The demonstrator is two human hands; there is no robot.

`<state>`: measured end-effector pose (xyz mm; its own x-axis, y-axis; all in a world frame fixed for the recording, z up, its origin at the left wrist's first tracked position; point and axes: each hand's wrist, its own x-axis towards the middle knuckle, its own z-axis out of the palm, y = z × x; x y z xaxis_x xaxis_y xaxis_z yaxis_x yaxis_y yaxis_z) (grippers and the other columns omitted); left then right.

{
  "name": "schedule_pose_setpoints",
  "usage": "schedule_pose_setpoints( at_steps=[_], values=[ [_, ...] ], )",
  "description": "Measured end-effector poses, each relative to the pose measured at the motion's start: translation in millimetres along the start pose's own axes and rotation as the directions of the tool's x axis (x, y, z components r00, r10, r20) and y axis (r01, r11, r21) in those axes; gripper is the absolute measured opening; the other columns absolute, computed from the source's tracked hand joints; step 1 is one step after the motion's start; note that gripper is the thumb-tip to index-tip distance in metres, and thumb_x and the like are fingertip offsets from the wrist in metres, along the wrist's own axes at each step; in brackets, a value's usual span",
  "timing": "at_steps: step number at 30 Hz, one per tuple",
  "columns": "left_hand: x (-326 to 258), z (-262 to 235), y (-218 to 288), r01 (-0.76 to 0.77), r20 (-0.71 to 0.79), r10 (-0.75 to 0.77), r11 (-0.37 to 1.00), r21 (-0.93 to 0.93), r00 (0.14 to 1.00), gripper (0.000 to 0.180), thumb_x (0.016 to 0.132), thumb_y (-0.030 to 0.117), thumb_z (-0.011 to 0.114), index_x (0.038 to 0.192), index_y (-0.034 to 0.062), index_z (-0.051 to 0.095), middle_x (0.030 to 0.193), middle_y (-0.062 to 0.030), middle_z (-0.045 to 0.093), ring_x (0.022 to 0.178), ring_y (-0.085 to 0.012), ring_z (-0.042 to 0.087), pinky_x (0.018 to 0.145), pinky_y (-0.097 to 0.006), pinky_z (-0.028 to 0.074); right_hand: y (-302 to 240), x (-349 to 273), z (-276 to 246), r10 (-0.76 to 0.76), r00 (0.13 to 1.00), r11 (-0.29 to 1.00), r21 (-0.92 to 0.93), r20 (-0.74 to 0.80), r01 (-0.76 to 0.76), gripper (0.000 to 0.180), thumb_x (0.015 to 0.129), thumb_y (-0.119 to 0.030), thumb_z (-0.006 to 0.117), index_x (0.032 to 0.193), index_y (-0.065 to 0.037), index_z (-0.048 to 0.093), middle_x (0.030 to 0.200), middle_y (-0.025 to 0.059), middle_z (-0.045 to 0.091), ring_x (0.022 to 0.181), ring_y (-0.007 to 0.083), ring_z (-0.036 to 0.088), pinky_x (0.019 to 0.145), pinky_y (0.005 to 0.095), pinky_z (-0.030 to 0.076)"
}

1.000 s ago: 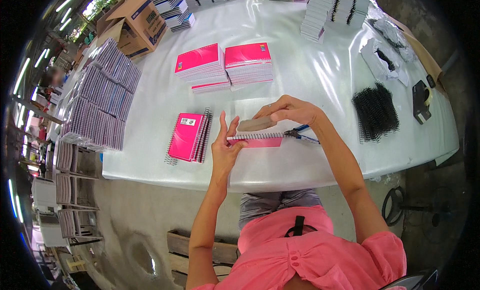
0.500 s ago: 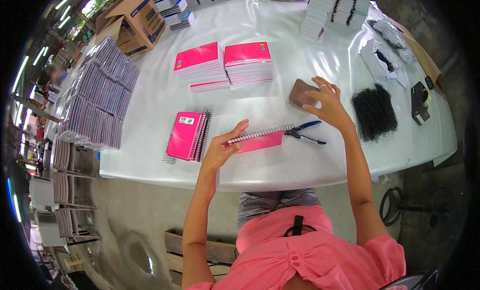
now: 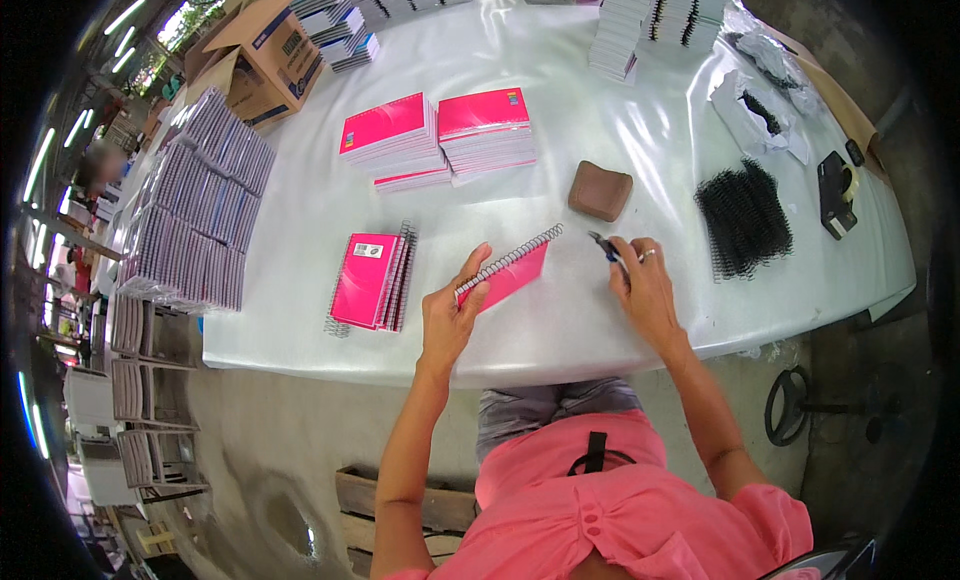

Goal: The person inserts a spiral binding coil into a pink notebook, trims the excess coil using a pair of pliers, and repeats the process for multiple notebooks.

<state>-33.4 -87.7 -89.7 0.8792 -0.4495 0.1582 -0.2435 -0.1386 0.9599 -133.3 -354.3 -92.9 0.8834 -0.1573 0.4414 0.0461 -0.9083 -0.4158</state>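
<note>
My left hand [image 3: 455, 308] grips a pink spiral notebook [image 3: 515, 277] by its left end, tilted with the coil along its upper edge. The free end of the coil sticks out past the cover at the right. To the right of it, my right hand [image 3: 645, 288] is closed round blue-handled pliers [image 3: 606, 248], their jaws pointing up and left, apart from the coil. Just beyond that hand lies a brown block [image 3: 600, 191]. Several finished-looking pink spiral notebooks [image 3: 368, 282] lie stacked left of my left hand.
Two stacks of unbound pink-covered books [image 3: 483, 130] stand mid-table. Black plastic coils [image 3: 744, 221] lie in a heap at right, beside a tape dispenser [image 3: 836, 195]. Wrapped notebook piles [image 3: 195, 205] line the left edge, near a cardboard box [image 3: 270, 60].
My right hand has left the brown block, come nearer and picked up the pliers from the table. The notebook in my left hand has tilted, its right end rising.
</note>
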Motion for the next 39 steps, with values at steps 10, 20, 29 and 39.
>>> schedule_pose_setpoints(
  at_steps=[10, 20, 29, 39],
  values=[
    [-1.0, 24.2, 29.7, -0.239, -0.156, 0.443, 0.709, 0.664, 0.883, 0.059, 0.083, -0.007, 0.064, 0.137, 0.0143, 0.053, 0.133, -0.0112, 0.057, 0.112, -0.0275, 0.063, 0.077, -0.033, 0.056, -98.0, 7.1, -18.7, -0.29, 0.957, 0.933, 0.218, -0.025, 0.288, 0.038, 0.081, -0.021, 0.072, 0.116, -0.009, 0.062, 0.096, 0.0091, 0.057, 0.083, 0.0243, 0.057, 0.071, 0.037, 0.044],
    [-6.0, 13.2, 35.1, -0.227, -0.092, 0.511, 0.527, 0.819, 0.855, 0.065, 0.077, -0.002, 0.07, 0.136, 0.0182, 0.054, 0.132, -0.0047, 0.059, 0.117, -0.027, 0.06, 0.075, -0.036, 0.056, -96.9, 22.9, -28.8, -0.102, 0.768, 0.658, 0.622, 0.632, -0.425, 0.023, 0.095, -0.025, 0.058, 0.104, -0.004, 0.064, 0.08, 0.01, 0.06, 0.069, 0.0187, 0.059, 0.063, 0.0344, 0.047],
    [7.7, -80.6, 50.6, -0.23, 0.008, 0.611, 0.285, 0.931, 0.791, 0.055, 0.078, 0.018, 0.072, 0.132, 0.0199, 0.058, 0.129, -0.0004, 0.061, 0.117, -0.0312, 0.059, 0.091, -0.041, 0.05, -56.0, 41.0, -23.5, -0.146, 0.904, 0.855, 0.511, 0.402, -0.089, 0.022, 0.093, -0.022, 0.061, 0.105, -0.005, 0.064, 0.095, 0.0133, 0.062, 0.084, 0.0262, 0.06, 0.074, 0.036, 0.047],
    [-27.3, -140.6, 15.7, -0.139, 0.173, -0.042, 0.428, 0.893, 0.984, 0.082, 0.069, 0.046, 0.074, 0.142, 0.0213, 0.045, 0.149, -0.0012, 0.042, 0.14, -0.0375, 0.031, 0.109, -0.054, 0.031, 2.6, 35.6, -7.2, -0.259, 0.966, 0.963, -0.074, 0.008, 0.259, 0.025, 0.082, -0.012, 0.071, 0.104, -0.003, 0.064, 0.115, 0.0109, 0.054, 0.11, 0.03, 0.048, 0.094, 0.0451, 0.036]
  ],
)
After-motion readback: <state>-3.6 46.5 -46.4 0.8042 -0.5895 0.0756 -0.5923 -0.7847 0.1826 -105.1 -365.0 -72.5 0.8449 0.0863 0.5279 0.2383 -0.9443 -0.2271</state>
